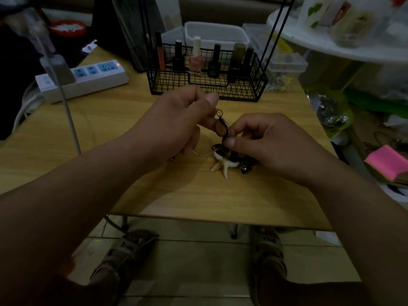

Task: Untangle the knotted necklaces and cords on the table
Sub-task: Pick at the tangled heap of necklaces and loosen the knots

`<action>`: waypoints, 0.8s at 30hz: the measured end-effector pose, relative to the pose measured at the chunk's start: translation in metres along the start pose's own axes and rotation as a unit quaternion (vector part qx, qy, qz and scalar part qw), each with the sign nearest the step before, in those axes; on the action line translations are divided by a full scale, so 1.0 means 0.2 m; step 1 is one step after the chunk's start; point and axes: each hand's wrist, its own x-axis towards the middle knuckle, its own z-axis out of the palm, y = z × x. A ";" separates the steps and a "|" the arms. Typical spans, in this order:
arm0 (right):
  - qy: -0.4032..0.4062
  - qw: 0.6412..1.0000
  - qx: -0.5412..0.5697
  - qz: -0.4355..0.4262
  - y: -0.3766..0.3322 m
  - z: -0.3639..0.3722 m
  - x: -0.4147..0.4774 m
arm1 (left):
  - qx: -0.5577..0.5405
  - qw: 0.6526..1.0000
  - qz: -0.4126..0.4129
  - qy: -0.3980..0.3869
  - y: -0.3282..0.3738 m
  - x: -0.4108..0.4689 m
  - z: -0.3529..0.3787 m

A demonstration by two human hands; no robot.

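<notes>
The step in hand is picking one strand out of the knot: both hands work just above the middle of the desk (198, 199), where the tangle (229, 156) of dark cords and beads lies with a pale starfish charm (221, 167) at its near edge. The left hand (183, 120) is raised, its thumb and fingers (210, 100) pinched together on the small ring at the top of an oval brown pendant (221, 128), which hangs clear of the desk. The right hand (267, 144) sits lower, just beside the tangle, its fingers curled and its thumb and forefinger clamped on the strand right under the pendant. A thin pale chain (202, 153) runs from under the left hand along the desk into the tangle; where it ends is hidden. By my reading the work is early, since most of the knot is still bunched. The next move calls for a gentle pull apart, the right hand pinning the knot while the left feeds the pendant through a loop; tugging hard would likely tighten it.
</notes>
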 end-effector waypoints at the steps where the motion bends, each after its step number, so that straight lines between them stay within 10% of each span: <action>1: 0.003 1.000 0.001 0.001 0.00 0.00 0.00 | -0.003 1.000 0.004 -0.005 0.00 0.00 0.00; 24: 0.022 0.950 0.308 0.054 -0.01 0.00 0.03 | 0.008 0.999 0.003 -0.053 -0.02 0.00 -0.03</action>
